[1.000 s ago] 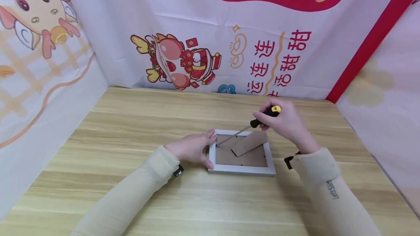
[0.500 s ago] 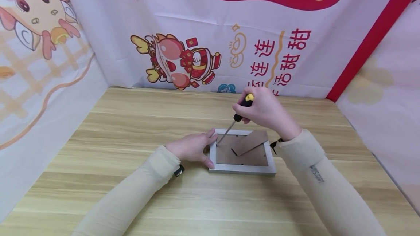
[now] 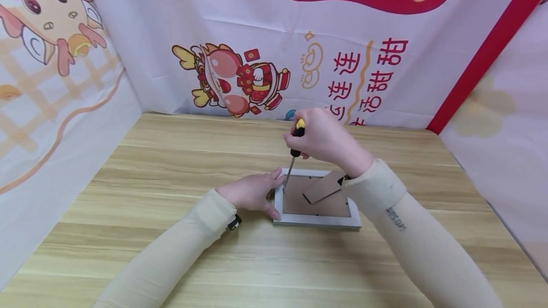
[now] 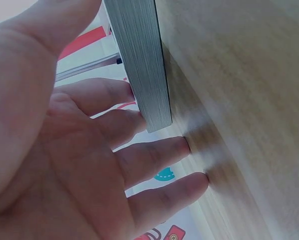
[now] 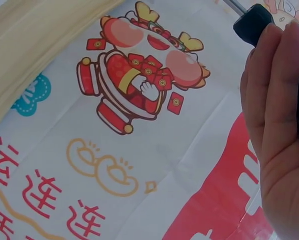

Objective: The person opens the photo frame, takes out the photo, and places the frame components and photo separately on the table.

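A silver-edged picture frame (image 3: pixel 317 221) lies face down on the table, its brown backing board (image 3: pixel 299 207) and slanting brown stand leg (image 3: pixel 324 187) uppermost. My left hand (image 3: pixel 252 192) rests at its left edge, thumb by the near corner and forefinger by the far one. In the left wrist view the fingers (image 4: pixel 154 155) are extended, some against the frame's side (image 4: pixel 142 65). My right hand (image 3: pixel 323 137) grips a black and yellow screwdriver (image 3: pixel 297 139) from above. Its shaft runs steeply down to the frame's left inner edge, by a small dark tab.
A wood-grain table (image 3: pixel 192 151) bears the frame. Behind it hangs a white and red printed cloth (image 3: pixel 257 23), with more printed cloth along the left and right sides. Small dark tabs sit round the backing board's edge.
My right hand has moved left, swinging the screwdriver from a low slant to nearly upright while its tip stays at the frame's left inner edge. The left hand and frame have hardly moved.
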